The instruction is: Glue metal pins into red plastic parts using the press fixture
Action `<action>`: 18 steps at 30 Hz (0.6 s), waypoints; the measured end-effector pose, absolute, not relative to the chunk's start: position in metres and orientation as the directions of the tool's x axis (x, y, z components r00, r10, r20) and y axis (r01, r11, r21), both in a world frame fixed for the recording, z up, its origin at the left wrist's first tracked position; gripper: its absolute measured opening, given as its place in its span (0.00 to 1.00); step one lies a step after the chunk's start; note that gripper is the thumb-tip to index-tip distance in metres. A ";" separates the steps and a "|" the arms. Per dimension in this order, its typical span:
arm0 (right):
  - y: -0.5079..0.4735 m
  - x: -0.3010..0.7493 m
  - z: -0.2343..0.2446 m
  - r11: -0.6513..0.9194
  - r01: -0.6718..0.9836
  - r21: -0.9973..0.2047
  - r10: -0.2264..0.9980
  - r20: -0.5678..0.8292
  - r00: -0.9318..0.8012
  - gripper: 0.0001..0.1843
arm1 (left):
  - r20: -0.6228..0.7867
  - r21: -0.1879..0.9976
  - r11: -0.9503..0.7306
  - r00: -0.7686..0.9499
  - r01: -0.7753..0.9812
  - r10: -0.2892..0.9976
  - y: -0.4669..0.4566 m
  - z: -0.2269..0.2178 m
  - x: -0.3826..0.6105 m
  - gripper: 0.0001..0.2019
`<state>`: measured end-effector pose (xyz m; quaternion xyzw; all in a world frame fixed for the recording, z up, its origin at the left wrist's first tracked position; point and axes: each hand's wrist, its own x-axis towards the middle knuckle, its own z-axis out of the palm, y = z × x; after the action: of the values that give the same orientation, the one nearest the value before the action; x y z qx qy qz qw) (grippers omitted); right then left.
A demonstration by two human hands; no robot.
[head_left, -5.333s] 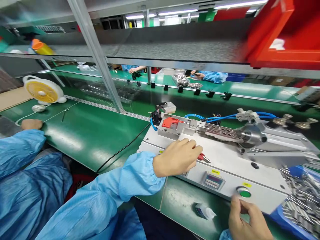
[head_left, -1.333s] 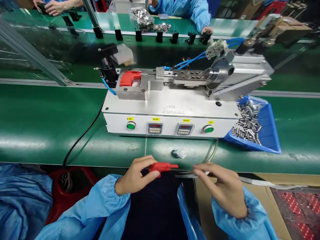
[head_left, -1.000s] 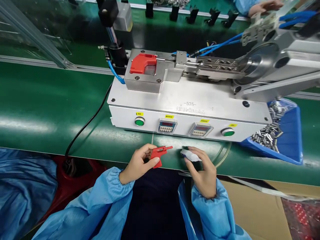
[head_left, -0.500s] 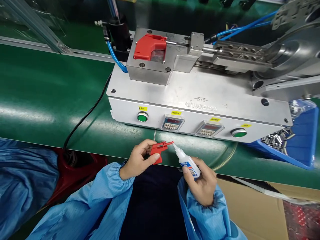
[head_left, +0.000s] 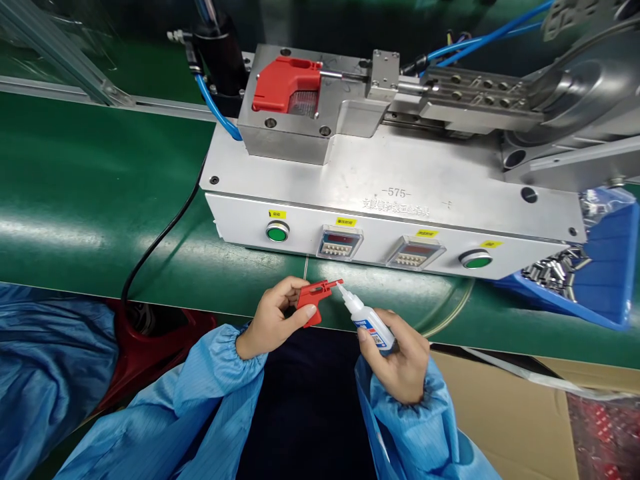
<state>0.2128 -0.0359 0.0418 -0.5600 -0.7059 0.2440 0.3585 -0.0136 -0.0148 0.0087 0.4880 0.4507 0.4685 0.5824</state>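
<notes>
Between thumb and fingers, my left hand holds a red pistol-shaped plastic part with a thin stem pointing right. My right hand is wrapped round a white glue bottle with a blue label, tilted so its nozzle points up and left. The nozzle tip is at the end of the red stem; whether they touch I cannot tell. Beyond my hands, a similar red plastic part lies in the metal block of a press fixture, with a metal rod against its right end.
The fixture's white base carries green buttons and two displays with counters. At the right, a blue bin holds many small metal cylinders. A black cable crosses the green table. Cardboard lies below right.
The bottle in my right hand has shifted slightly left along with the red part in my left hand. The view has moved a little, so the fixture appears higher and further left.
</notes>
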 end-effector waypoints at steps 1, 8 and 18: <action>-0.035 0.213 0.042 0.265 0.614 -0.743 0.962 0.243 -0.120 0.05 | -0.067 0.991 0.084 0.158 -0.106 0.985 -0.015 0.009 -0.014 0.13; -0.036 0.213 0.042 0.295 0.623 -0.724 0.952 0.279 -0.127 0.06 | -0.067 0.991 0.083 0.149 -0.103 0.987 -0.015 0.009 -0.013 0.13; -0.035 0.213 0.039 0.312 0.624 -0.716 0.947 0.289 -0.142 0.06 | -0.079 0.996 0.085 0.137 -0.041 0.987 -0.016 0.007 -0.012 0.15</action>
<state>0.2126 -0.0347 0.0390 -0.5435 -0.7226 0.2204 0.3658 -0.0122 -0.0163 0.0074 0.4998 0.4733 0.4557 0.5644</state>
